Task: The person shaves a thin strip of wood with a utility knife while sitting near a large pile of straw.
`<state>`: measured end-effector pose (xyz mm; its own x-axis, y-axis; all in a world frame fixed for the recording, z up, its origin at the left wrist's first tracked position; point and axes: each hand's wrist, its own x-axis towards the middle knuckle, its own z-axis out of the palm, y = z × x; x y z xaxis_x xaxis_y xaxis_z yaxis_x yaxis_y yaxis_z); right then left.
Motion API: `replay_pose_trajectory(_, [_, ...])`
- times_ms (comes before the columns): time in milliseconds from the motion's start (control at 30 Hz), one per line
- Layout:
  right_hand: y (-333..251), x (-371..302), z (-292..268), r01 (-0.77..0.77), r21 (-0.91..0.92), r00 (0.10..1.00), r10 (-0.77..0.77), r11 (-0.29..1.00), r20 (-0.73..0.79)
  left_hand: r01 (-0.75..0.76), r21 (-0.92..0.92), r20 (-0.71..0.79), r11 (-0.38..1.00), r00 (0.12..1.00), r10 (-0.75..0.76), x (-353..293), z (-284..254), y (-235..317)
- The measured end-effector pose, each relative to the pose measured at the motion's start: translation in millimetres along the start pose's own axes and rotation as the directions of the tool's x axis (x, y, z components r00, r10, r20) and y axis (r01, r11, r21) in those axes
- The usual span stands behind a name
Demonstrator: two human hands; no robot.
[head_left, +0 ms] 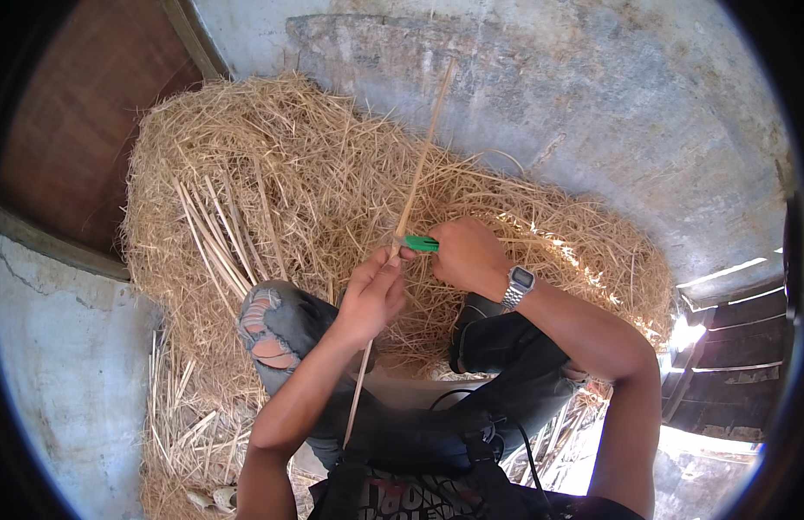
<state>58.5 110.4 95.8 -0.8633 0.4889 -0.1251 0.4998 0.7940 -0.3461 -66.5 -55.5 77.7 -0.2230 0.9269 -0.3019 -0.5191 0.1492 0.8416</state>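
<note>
A long, thin strip of pale wood or bamboo [428,139] runs slantwise from near the wall down over my lap. My left hand [373,295] is closed around it near its middle, with the thumb lying along it. In my right hand [469,254], the fist is closed on a green-handled knife [421,243] whose end meets the strip just above my left fingers. A small greyish part shows where the two touch; the blade itself is too small to make out clearly. On my right wrist is a silver watch [519,286].
A large heap of dry straw [289,165] lies ahead of me against the grey wall [584,95]. Several pale strips [213,234] rest on it by my left knee [276,334]. A brown panel [98,121] stands at left, dark boards [731,347] at right. A dark cord [527,451] hangs over my lap.
</note>
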Motion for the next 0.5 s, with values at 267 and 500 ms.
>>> replay_pose_trajectory(267, [-2,11,5,-0.008,-0.084,0.999,0.003,0.996,-0.054,0.038,0.018,-0.083,0.999,0.996,-0.036,0,-2,-1])
replay_pose_trajectory(500, [52,44,-33,-0.248,-0.126,0.949,0.215,0.961,-0.229,0.036,0.077,0.0,0.996,0.999,-0.036,-21,11,-10])
